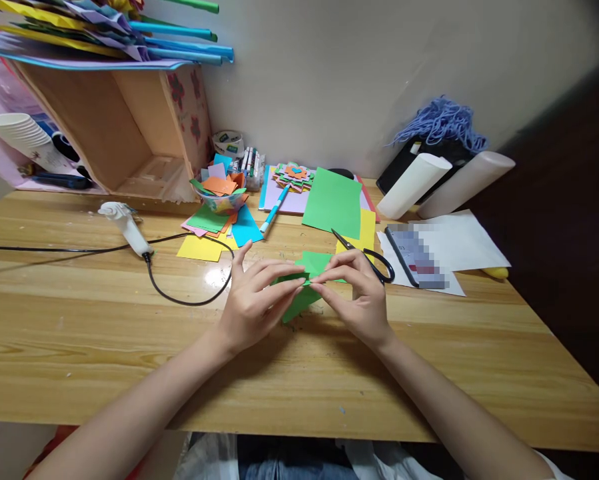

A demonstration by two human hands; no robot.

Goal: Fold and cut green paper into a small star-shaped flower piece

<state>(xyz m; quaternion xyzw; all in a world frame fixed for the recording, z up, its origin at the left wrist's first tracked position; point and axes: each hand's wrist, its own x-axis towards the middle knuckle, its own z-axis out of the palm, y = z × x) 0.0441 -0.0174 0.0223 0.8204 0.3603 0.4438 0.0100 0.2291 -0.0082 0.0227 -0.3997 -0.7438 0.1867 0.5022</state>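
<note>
A piece of green paper (299, 303) is held between my two hands, just above the middle of the table. My left hand (259, 293) pinches it from the left, thumb and fingers pressed together, with one finger raised. From the right, my right hand (356, 293) pinches the same paper, its fingertips almost touching the left ones. My fingers hide part of the paper, so its full shape cannot be made out. Another bit of green paper (316, 261) shows just behind the fingertips. Black-handled scissors (383, 268) lie beside my right hand, partly behind it.
A white glue gun (129, 230) with a looping black cord stands left. Behind are a bowl of paper scraps (219, 197), a blue marker (275, 208), a green sheet (333, 202) and layered paper flowers (293, 175). A phone (414, 257) lies right; a cardboard box (189, 127) stands back left.
</note>
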